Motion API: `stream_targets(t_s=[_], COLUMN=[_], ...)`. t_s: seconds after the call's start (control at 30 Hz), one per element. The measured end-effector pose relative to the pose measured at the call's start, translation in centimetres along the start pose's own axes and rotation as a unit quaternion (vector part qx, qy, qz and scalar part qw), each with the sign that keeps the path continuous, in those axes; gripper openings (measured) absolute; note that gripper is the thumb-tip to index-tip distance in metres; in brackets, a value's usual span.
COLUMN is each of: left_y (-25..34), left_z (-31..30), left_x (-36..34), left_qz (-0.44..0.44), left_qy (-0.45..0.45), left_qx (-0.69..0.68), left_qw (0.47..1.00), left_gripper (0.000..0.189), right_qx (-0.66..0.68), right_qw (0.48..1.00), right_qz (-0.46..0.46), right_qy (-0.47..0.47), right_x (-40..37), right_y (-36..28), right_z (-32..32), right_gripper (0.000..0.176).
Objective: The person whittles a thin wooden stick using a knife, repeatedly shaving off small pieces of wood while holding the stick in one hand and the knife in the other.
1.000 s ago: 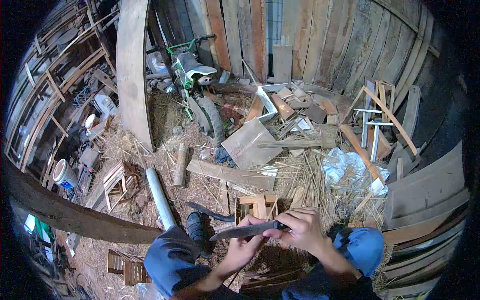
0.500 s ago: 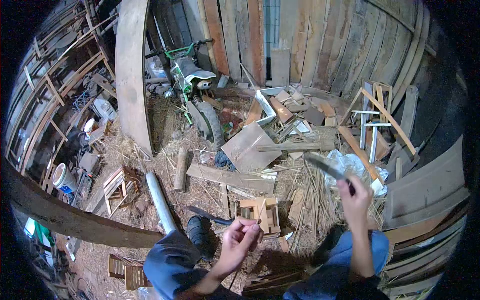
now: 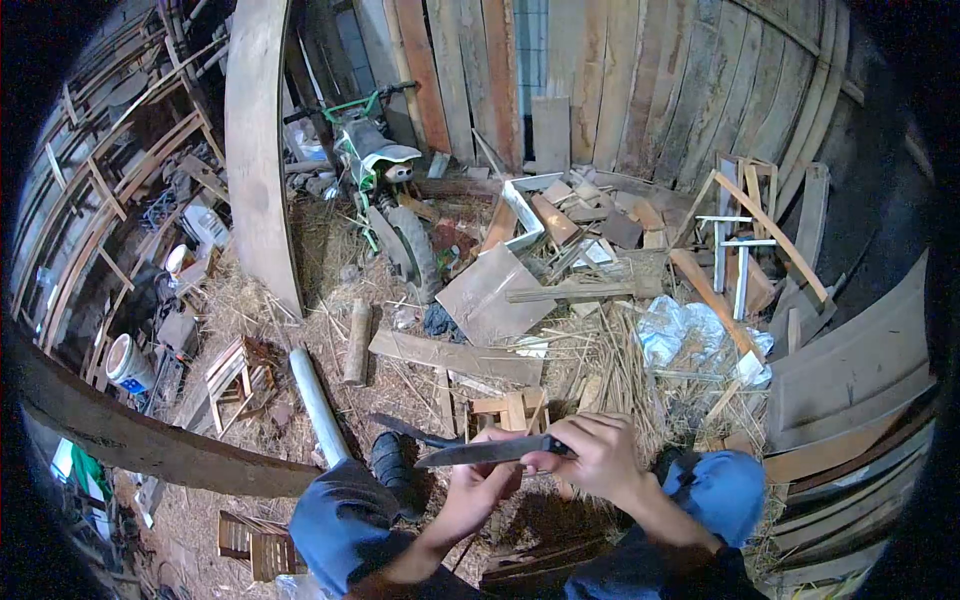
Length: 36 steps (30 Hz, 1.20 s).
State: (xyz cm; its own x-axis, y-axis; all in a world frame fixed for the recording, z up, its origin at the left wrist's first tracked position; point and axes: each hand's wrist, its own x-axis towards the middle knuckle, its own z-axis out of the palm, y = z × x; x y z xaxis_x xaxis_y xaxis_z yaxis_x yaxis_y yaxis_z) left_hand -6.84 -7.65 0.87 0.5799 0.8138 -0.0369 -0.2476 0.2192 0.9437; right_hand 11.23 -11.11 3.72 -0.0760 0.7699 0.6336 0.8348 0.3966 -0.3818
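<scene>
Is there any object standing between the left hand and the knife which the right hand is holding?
Nothing visible stands between them: the knife in the right hand crosses just over the left hand. What it covers there cannot be seen.

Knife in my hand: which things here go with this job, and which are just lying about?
In the job:
Knife
Right hand, holding it
Left hand, partly behind it

Probably just lying about:
Motorbike
White bucket
Crumpled plastic sheet
Short log
</scene>
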Motion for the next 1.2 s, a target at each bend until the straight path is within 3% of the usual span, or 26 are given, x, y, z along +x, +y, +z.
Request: stream_targets(t_s=[0.23,0.33,0.43,0.53,0.6,0.7,1.07,1.2], left_y=[1.2,1.4,1.6,1.0,0.4,0.6,0.7,1.0], left_z=[0.9,-0.4,-0.5,-1.4,-2.3,-2.4,0.1,0.4], left_x=[-0.5,-0.4,-0.5,-0.5,-0.2,-0.1,0.1,-0.1], left_qz=[0.023,-0.042,0.022,0.031,-0.009,0.001,0.014,0.008], left_qy=[0.013,0.022,0.008,-0.004,0.011,0.018,0.007,-0.003], left_qx=[0.034,0.026,0.014,0.020,-0.032,-0.025,0.005,0.025], left_qw=[0.999,0.999,1.000,0.999,0.999,1.000,1.000,1.000], left_gripper=[0.014,0.011,0.011,0.011,0.012,0.014,0.016,0.009], right_qx=[-0.007,-0.040,-0.137,-0.091,-0.098,-0.087,-0.011,0.004], right_qw=[0.999,0.999,0.972,0.962,0.972,0.989,1.000,1.000], right_qz=[-0.052,0.013,0.175,0.208,0.169,0.113,0.007,0.017], right_qy=[0.015,0.033,0.078,0.150,0.129,0.047,-0.006,-0.014], right_x=[0.7,0.0,0.3,-0.1,-0.6,-0.9,0.2,0.3], right_y=[0.1,2.0,4.2,4.9,4.7,3.1,0.2,-0.3], right_z=[-0.7,-1.4,-4.3,-5.4,-4.9,-3.4,0.1,0.3], right_gripper=[0.040,0.040,0.037,0.036,0.035,0.034,0.036,0.034])
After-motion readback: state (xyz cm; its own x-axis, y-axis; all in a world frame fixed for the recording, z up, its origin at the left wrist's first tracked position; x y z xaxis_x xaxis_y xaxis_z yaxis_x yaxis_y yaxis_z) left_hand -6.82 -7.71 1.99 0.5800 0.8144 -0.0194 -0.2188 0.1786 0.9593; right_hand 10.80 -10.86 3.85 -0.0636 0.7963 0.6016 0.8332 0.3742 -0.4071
